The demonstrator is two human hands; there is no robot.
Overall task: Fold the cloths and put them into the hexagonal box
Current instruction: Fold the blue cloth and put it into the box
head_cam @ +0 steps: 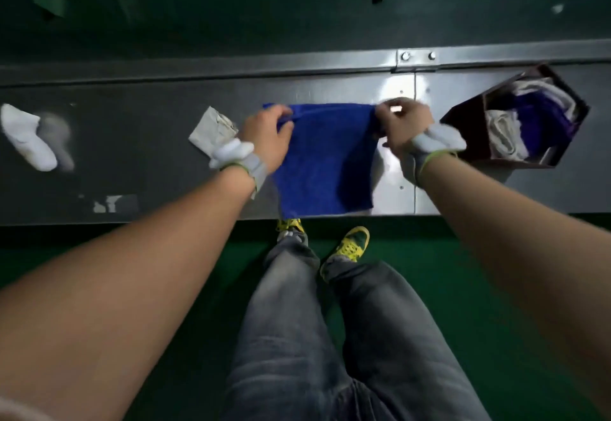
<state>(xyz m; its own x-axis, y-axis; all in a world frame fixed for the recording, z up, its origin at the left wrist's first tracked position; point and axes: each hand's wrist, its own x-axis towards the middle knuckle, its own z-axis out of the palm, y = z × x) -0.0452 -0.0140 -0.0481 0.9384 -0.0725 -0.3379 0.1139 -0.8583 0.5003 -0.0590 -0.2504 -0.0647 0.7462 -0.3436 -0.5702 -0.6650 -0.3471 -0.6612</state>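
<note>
Far left: A white cloth (28,137) lies crumpled and blurred on the metal table (132,156), well apart from the box. We judge it the easiest piece to overlook.

Left of centre: A pale grey cloth (206,132) sits just beside our left wrist. A careless sweep of the forearm could drag it out of shape or toward the table's edge.

Left hand: Our left hand (267,132) has its fingers curled, pinching the far left corner of the blue cloth (325,162). If the pinch takes too little fabric, we think the corner slips out as it is lifted.

Centre: The blue cloth is spread in front of us, and its near hem reaches the table's front edge above the green floor. A pull toward us could tip it off the table, and uneven travel between the two hands would leave the fold skewed.

Right hand: Our right hand (405,126) grips the far right corner with fingers closed on the fabric. The fingertips are slightly blurred.

Right: The hexagonal box (469,113) stands open on the table, near the right hand. It already holds purple cloths (532,113) and white cloths (502,132) heaped loosely. A bulky fold may not seat, and pressing it in could dislodge the heap or shove the box.
</note>
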